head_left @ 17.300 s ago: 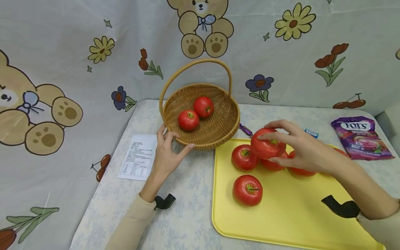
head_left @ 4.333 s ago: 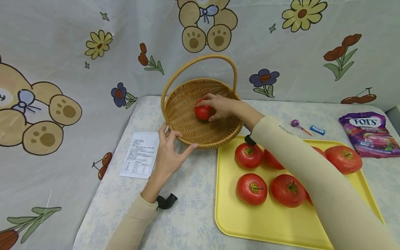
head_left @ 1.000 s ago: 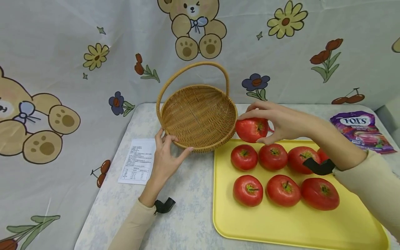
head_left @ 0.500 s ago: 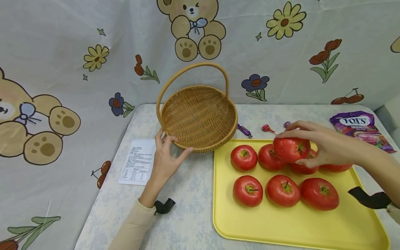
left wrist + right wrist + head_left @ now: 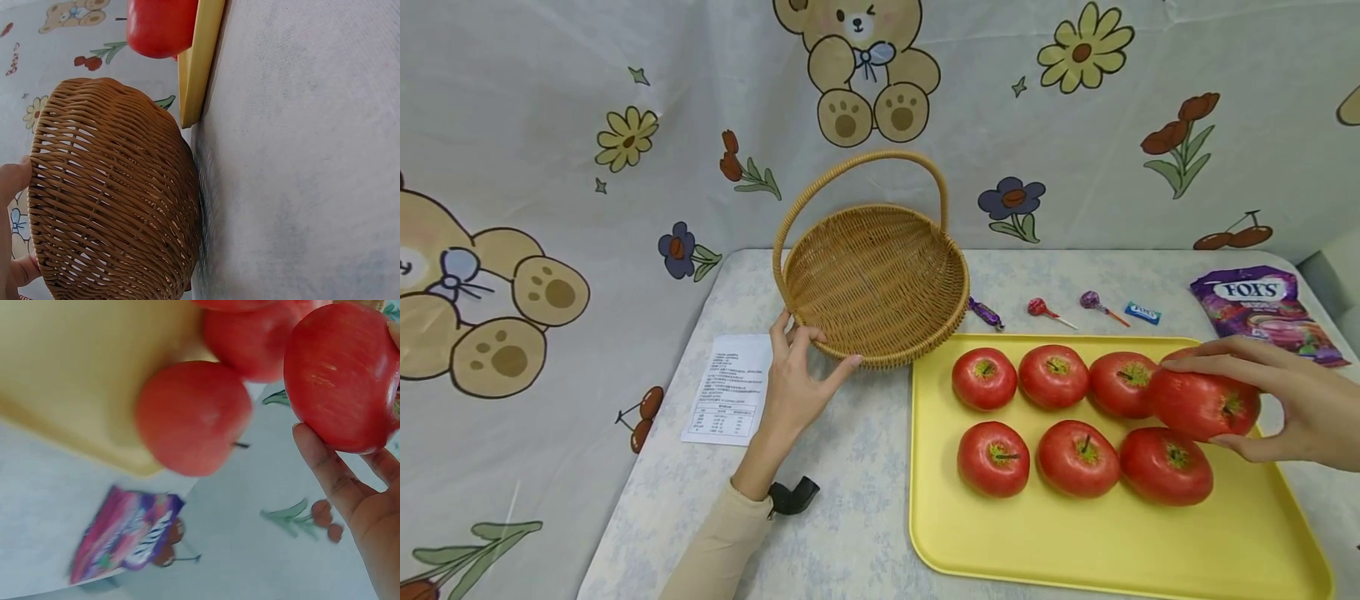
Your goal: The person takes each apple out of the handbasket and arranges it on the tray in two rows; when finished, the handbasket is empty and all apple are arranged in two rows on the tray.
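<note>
Six apples (image 5: 1054,376) resting on yellow tray (image 5: 1075,550) | right hand (image 5: 1296,408) gripping seventh apple (image 5: 1202,404) above tray's right end | left hand (image 5: 793,379) pinching basket (image 5: 880,283) rim, fingers curled

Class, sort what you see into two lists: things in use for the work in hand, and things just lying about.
In use: right hand holding an apple; six apples on the yellow tray; left hand gripping the basket.

Lying about: candy bag, lollipops, wrapped sweets, paper sheet.
</note>
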Motion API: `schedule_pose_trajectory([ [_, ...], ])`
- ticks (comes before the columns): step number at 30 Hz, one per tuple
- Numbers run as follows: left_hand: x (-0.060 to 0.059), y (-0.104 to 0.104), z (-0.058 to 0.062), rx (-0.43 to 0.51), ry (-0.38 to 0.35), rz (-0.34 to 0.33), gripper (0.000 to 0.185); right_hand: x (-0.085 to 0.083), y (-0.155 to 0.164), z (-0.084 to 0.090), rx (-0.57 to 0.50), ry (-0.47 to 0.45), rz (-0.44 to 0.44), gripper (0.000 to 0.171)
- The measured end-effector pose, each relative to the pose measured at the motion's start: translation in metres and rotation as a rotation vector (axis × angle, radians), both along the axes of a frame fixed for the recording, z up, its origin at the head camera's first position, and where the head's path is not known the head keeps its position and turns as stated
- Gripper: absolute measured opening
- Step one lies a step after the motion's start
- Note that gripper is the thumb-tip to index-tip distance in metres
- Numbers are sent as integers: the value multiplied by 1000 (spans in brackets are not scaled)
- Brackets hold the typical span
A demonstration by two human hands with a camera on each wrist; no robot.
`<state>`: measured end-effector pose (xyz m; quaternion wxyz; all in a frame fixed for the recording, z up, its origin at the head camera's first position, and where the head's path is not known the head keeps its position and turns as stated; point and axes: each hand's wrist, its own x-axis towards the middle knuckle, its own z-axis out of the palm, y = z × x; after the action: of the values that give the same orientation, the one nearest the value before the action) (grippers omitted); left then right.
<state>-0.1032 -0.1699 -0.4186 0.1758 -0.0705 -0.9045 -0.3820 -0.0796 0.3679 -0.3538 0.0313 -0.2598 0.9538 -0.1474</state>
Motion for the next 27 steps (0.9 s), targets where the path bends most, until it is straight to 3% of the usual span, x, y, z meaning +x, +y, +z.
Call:
schedule_pose_trajectory([
  [9, 1, 0, 0, 4, 2, -3, 50, 20, 39, -25, 21, 60, -95, 102],
  [15, -1, -1, 1, 7, 2, -6, 50, 34, 56, -43, 2, 18, -198, 103],
  [27, -1, 0, 1, 7, 8, -15, 50, 53, 74, -77, 13, -146, -248, 96],
])
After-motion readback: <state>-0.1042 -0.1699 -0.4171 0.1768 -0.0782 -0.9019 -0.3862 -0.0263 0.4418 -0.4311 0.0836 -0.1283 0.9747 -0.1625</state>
